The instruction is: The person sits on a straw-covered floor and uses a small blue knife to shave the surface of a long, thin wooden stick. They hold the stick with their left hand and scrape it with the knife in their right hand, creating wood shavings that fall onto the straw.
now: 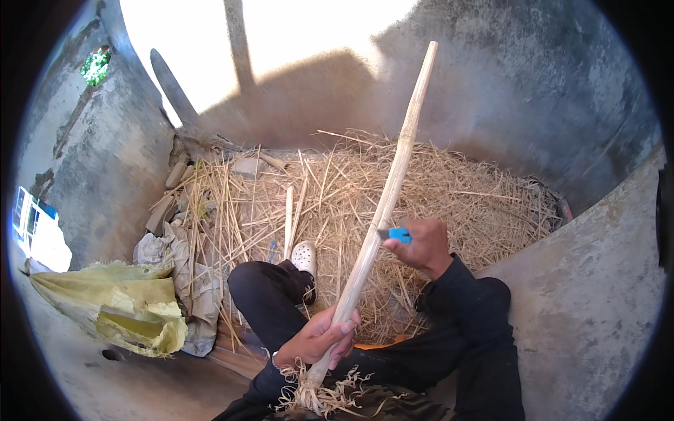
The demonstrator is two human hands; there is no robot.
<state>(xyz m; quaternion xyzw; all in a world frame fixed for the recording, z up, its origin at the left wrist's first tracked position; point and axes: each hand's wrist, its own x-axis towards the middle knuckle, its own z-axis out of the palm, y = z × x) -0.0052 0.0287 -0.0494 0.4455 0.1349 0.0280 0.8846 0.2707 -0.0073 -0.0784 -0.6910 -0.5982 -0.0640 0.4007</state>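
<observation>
A long pale wooden stick point(393, 179) slants up from my lap, its tapered tip pointing away from me toward the far wall. My left hand point(324, 338) is wrapped round its lower part. Thin curled shavings point(312, 396) bunch about the near end, over my lap. In my right hand point(425, 245), closed, is a knife with a blue handle point(400, 234). The short dark blade lies against the stick near its middle. Most of the handle is hidden inside my fingers.
Straw-like shavings point(463, 196) cover the floor ahead, with loose pale strips point(288, 221) among them. My foot in a white clog point(304, 258) stands there. A torn yellow sack point(133, 305) lies at left. Concrete walls point(562, 84) close in the space.
</observation>
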